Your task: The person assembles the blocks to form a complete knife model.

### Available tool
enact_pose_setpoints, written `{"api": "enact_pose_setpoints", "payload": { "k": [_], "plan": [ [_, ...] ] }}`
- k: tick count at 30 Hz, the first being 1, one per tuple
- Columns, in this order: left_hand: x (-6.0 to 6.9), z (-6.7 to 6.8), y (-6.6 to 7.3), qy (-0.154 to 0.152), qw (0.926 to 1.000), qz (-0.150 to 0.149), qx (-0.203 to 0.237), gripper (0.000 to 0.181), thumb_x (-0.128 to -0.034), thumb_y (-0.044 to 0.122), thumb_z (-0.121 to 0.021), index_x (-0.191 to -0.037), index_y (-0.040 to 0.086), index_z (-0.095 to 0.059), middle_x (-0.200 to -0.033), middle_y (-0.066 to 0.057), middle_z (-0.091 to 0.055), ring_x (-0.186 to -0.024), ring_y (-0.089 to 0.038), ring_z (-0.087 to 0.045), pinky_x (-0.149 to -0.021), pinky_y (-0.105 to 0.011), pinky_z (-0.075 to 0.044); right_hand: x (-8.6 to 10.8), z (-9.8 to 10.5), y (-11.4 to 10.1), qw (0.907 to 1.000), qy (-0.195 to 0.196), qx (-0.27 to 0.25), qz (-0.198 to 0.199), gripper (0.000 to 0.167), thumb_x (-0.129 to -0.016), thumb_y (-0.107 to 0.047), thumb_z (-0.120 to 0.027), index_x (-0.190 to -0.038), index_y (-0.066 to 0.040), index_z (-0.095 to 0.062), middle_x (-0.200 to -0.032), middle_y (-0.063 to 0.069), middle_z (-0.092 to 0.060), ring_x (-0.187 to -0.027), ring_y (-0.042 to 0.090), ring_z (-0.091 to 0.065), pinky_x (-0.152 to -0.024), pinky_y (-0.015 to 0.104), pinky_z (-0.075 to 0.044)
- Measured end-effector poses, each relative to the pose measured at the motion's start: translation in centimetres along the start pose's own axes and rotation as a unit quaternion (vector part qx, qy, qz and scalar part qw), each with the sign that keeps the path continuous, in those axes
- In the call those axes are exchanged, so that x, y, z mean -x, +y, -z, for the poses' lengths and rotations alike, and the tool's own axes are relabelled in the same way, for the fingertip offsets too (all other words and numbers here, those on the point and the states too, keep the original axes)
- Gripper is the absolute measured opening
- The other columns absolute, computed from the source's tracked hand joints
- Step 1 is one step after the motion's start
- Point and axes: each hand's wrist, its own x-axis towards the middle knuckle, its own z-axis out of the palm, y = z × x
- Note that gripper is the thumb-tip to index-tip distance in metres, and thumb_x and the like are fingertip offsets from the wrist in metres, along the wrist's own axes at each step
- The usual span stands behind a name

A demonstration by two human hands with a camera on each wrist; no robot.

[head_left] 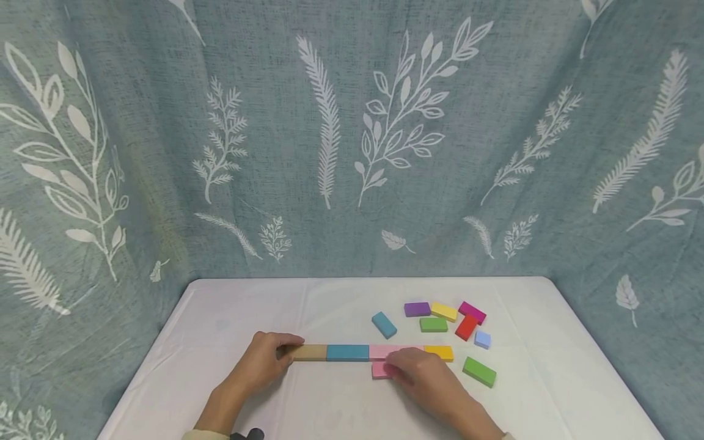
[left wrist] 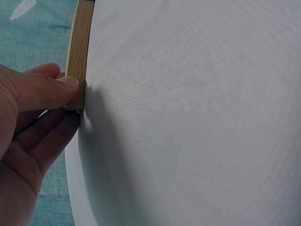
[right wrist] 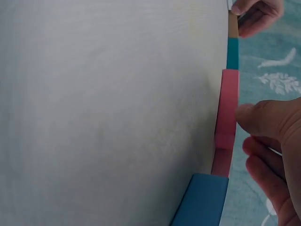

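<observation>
At the left end of a straight row, my left hand [head_left: 264,362] pinches a plain wooden block [head_left: 310,352], the thumb on its near side in the left wrist view. Along the row follow a blue block [head_left: 348,352], pink blocks [head_left: 379,351] and an orange-yellow block [head_left: 440,352]. A pink block [head_left: 378,371] lies just in front of the row. Over its right end is my right hand [head_left: 428,377]. In the right wrist view the thumb touches this block's edge, while the fingers [right wrist: 265,172] stand apart from it. A dark blue block [right wrist: 202,200] lies near the hand there.
Behind the row lie a blue block [head_left: 384,325], a purple block [head_left: 417,309], a yellow block [head_left: 443,311], a green block [head_left: 433,325], a magenta block [head_left: 473,312] and a red block [head_left: 466,327]. Farther right are a light blue block [head_left: 482,340] and another green block [head_left: 479,371].
</observation>
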Motion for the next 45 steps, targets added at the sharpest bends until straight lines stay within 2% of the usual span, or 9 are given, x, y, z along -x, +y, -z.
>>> {"api": "enact_pose_setpoints", "payload": {
  "k": [7,16,27,30,32,36,40,42,45],
  "plan": [
    [0.0,0.0,0.0,0.0,1.0,0.001,-0.001,0.035,-0.0866,-0.006,-0.084,-0.115,0.014,-0.084,-0.122,-0.004,-0.083,-0.128,-0.033,-0.074,-0.117,-0.055,-0.057,-0.3,-0.4,0.0,0.9997,-0.009,-0.017,0.016,0.028,-0.1,-0.019,-0.082,-0.127,-0.025,-0.082,-0.113,-0.017,-0.082,-0.107,0.005,-0.075,-0.102,0.034,-0.067],
    [-0.1,-0.1,-0.1,0.007,0.9999,-0.007,0.004,0.034,-0.0863,-0.007,-0.084,-0.114,0.013,-0.085,-0.12,-0.004,-0.084,-0.127,-0.033,-0.075,-0.116,-0.054,-0.058,-0.7,-0.4,-0.1,0.9998,-0.005,-0.019,-0.007,0.024,-0.099,-0.017,-0.083,-0.122,-0.024,-0.084,-0.106,-0.017,-0.081,-0.101,0.005,-0.074,-0.101,0.035,-0.067],
    [-0.2,0.0,0.0,0.006,0.9998,-0.016,0.001,0.034,-0.0861,-0.007,-0.085,-0.114,0.013,-0.085,-0.12,-0.005,-0.084,-0.125,-0.033,-0.076,-0.114,-0.054,-0.059,-0.7,-0.5,0.0,0.9998,-0.004,-0.019,-0.009,0.025,-0.098,-0.017,-0.083,-0.123,-0.022,-0.084,-0.108,-0.016,-0.082,-0.104,0.007,-0.075,-0.102,0.036,-0.067],
    [-0.2,0.1,0.0,0.005,0.9998,-0.019,0.002,0.034,-0.0863,-0.007,-0.084,-0.114,0.013,-0.084,-0.12,-0.005,-0.084,-0.125,-0.033,-0.076,-0.114,-0.054,-0.059,-0.5,-0.2,0.1,0.9994,-0.005,-0.026,-0.021,0.026,-0.099,-0.02,-0.084,-0.124,-0.024,-0.083,-0.108,-0.018,-0.08,-0.105,0.006,-0.074,-0.102,0.036,-0.067],
    [-0.2,0.1,0.0,0.005,0.9998,-0.02,0.003,0.034,-0.0865,-0.007,-0.084,-0.114,0.013,-0.084,-0.12,-0.005,-0.084,-0.125,-0.033,-0.076,-0.114,-0.054,-0.059,-0.1,0.2,0.2,0.9992,0.009,-0.028,-0.028,0.027,-0.098,-0.02,-0.084,-0.125,-0.023,-0.083,-0.109,-0.018,-0.08,-0.107,0.007,-0.075,-0.102,0.038,-0.067],
    [-0.2,0.1,0.0,0.004,0.9998,-0.019,0.004,0.034,-0.0868,-0.007,-0.084,-0.114,0.013,-0.084,-0.12,-0.005,-0.084,-0.125,-0.033,-0.076,-0.114,-0.054,-0.059,1.4,1.3,1.3,0.9951,0.054,-0.059,-0.058,0.031,-0.095,-0.016,-0.086,-0.126,-0.019,-0.082,-0.117,-0.011,-0.082,-0.116,0.014,-0.077,-0.103,0.043,-0.067],
    [-0.3,0.0,-0.1,0.002,0.9999,-0.014,0.003,0.034,-0.0867,-0.007,-0.084,-0.114,0.013,-0.084,-0.12,-0.005,-0.084,-0.125,-0.033,-0.076,-0.114,-0.054,-0.059,3.4,2.8,3.1,0.9833,0.079,-0.106,-0.126,0.035,-0.093,-0.015,-0.089,-0.126,-0.022,-0.082,-0.119,-0.01,-0.082,-0.117,0.015,-0.077,-0.106,0.05,-0.065],
    [-0.3,0.0,-0.2,0.003,0.9999,-0.013,0.002,0.034,-0.0866,-0.007,-0.084,-0.114,0.013,-0.085,-0.12,-0.005,-0.084,-0.125,-0.033,-0.076,-0.115,-0.054,-0.059,4.4,3.7,4.0,0.9773,0.087,-0.111,-0.157,0.037,-0.091,-0.017,-0.09,-0.127,-0.023,-0.082,-0.119,-0.011,-0.082,-0.115,0.015,-0.077,-0.107,0.051,-0.064],
    [-0.2,0.0,-0.2,0.004,0.9999,-0.016,0.003,0.034,-0.0869,-0.007,-0.084,-0.114,0.013,-0.085,-0.119,-0.005,-0.084,-0.124,-0.033,-0.076,-0.114,-0.054,-0.059,6.0,5.0,5.4,0.9727,0.1,-0.094,-0.187,0.04,-0.089,-0.017,-0.093,-0.127,-0.022,-0.082,-0.119,-0.008,-0.083,-0.114,0.017,-0.078,-0.106,0.05,-0.065]
  ]
}}
